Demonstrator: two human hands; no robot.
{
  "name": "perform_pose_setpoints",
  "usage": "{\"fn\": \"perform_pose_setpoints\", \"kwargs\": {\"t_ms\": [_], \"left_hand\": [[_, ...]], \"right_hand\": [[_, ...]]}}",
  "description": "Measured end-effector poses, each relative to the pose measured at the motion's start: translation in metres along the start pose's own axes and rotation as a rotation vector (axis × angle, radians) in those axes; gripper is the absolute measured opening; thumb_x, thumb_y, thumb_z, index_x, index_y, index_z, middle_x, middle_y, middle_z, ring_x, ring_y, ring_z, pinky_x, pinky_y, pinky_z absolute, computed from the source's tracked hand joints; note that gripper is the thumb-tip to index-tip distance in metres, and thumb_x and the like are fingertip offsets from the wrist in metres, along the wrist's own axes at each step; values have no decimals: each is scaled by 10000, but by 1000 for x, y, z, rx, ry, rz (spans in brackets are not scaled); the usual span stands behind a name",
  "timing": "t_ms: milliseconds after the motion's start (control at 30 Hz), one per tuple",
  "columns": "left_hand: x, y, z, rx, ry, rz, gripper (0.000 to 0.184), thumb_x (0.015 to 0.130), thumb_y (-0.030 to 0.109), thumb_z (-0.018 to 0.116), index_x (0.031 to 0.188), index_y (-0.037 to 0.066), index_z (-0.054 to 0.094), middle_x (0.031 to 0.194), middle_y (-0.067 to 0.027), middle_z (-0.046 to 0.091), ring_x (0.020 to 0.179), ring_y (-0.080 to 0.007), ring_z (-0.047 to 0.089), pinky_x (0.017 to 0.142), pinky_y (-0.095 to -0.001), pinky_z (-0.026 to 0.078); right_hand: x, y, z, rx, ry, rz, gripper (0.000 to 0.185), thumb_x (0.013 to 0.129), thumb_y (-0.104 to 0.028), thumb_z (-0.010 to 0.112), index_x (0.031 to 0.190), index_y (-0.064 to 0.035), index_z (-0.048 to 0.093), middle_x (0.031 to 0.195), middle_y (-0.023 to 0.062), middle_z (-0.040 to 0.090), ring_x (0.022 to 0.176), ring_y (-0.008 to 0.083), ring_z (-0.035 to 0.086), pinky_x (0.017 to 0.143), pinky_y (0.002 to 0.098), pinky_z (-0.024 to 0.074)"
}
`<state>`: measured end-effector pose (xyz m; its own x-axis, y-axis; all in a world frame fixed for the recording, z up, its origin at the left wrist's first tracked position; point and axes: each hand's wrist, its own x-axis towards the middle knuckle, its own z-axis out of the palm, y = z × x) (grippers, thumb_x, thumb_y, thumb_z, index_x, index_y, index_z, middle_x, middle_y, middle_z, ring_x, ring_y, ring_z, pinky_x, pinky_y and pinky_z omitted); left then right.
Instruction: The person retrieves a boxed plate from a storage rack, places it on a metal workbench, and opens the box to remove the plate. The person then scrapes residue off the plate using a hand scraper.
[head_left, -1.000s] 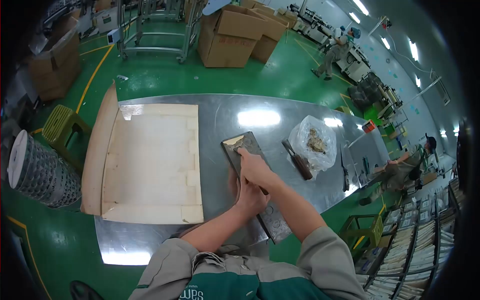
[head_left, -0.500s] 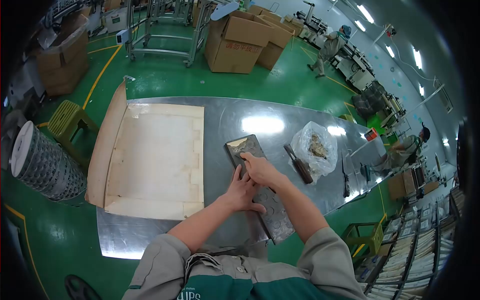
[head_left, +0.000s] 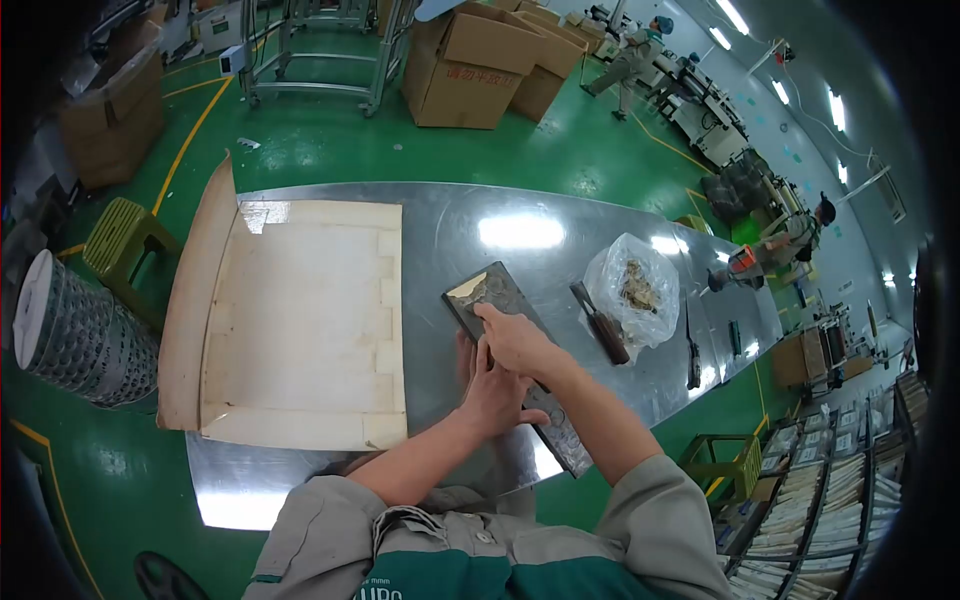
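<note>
A long dark slab [head_left: 560, 430] with a pale yellow patch at its far end lies slanted on the metal table. My right hand [head_left: 518, 345] is closed over it, index finger pressed near the patch; a dark bit of something shows under the palm, mostly hidden. Lower and to the left, my left hand [head_left: 490, 398] rests at the slab's left side, fingers stretched towards my right hand and thumb out across the slab. To the right are a brown-handled tool [head_left: 606, 336] and a clear plastic bag [head_left: 655, 310] with brown scraps.
A large pale tray-like sheet [head_left: 300, 320] with a raised left flap covers the table's left part. Dark narrow tools [head_left: 692, 350] lie at the right. Around are a green stool [head_left: 125, 240], a perforated bin [head_left: 85, 335], cardboard boxes [head_left: 470, 85] and two people [head_left: 635, 60] further off.
My left hand has drawn in closer under my right hand, which stays near the patch. The slab's near end has shifted slightly. Both distant people have moved, and the view has tilted a little.
</note>
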<state>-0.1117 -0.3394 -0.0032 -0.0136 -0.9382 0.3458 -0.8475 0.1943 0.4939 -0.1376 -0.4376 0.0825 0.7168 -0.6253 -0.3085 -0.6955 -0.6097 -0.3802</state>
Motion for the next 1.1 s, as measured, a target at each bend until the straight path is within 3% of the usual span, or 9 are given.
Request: {"fn": "perform_pose_setpoints", "kwargs": {"t_ms": [100, 167, 533, 567, 633, 667, 933, 1067, 1100], "left_hand": [[0, 8, -13, 17, 63, -67, 1008, 599, 701, 677, 1384, 132, 404, 1419, -148, 356, 1316, -465, 181, 1063, -640, 59], [-2, 7, -15, 21, -68, -83, 1016, 693, 727, 566, 1420, 53, 343, 1451, -179, 349, 1392, -403, 176, 1116, -601, 12], [-1, 0, -2, -85, 139, -7, 981, 668, 707, 600, 1369, 49, 407, 1411, -155, 391, 1363, -389, 215, 1108, -559, 61], [-1, 1, 1, -37, 50, -29, 989, 671, 702, 604, 1384, 53, 384, 1418, -160, 386, 1369, -382, 218, 1109, -554, 65], [1, 3, -6, -36, -19, -39, 963, 685, 682, 612, 1381, 56, 387, 1434, -162, 361, 1378, -366, 213, 1108, -551, 77], [0, -1, 7, -72, 82, 17, 964, 673, 690, 611, 1358, 36, 428, 1382, -156, 439, 1350, -431, 215, 1108, -577, 33], [-2, 3, 1, -152, 54, -18, 1034, 638, 640, 686, 1395, 19, 354, 1449, -186, 325, 1369, -458, 139, 1126, -559, 64], [0, -1, 5, -153, 70, -7, 1035, 655, 648, 669, 1403, 17, 334, 1442, -190, 332, 1376, -422, 168, 1134, -539, 82], [0, 0, 5, -246, 185, -20, 877, 685, 537, 716, 1345, 43, 416, 1384, -184, 390, 1330, -382, 286, 1112, -499, 173]], "right_hand": [[-14, -3, -3, -55, -51, 1, 375, 953, -224, 381, 1300, -92, 434, 958, 301, 621, 886, 478, 593, 765, 538, 441], [-20, -9, -4, -123, -109, 32, 383, 949, -218, 379, 1310, -95, 420, 961, 294, 624, 892, 471, 595, 771, 537, 441], [-16, -16, -7, -186, -91, 82, 370, 933, -208, 403, 1293, -135, 443, 973, 274, 629, 925, 469, 588, 790, 530, 448], [-14, -17, -6, -157, -79, 83, 227, 899, -178, 438, 1109, -91, 448, 965, 267, 630, 932, 469, 597, 804, 546, 457], [-10, -16, -8, -101, -96, 75, 220, 904, -179, 427, 1101, -85, 452, 963, 267, 629, 943, 460, 594, 801, 545, 456], [-13, -16, -7, -55, -90, 91, 386, 926, -195, 429, 1296, -84, 441, 973, 290, 622, 925, 462, 589, 790, 512, 454], [-14, -19, -2, -137, -43, 82, 338, 933, -211, 389, 1253, -112, 435, 938, 295, 624, 889, 495, 583, 774, 551, 443], [-14, -15, -2, -155, -70, 78, 366, 938, -218, 381, 1280, -98, 428, 946, 306, 620, 899, 500, 581, 784, 557, 437], [-17, -14, 1, -154, -87, 83, 367, 938, -220, 383, 1284, -106, 428, 975, 302, 619, 925, 495, 578, 800, 560, 429]]}}
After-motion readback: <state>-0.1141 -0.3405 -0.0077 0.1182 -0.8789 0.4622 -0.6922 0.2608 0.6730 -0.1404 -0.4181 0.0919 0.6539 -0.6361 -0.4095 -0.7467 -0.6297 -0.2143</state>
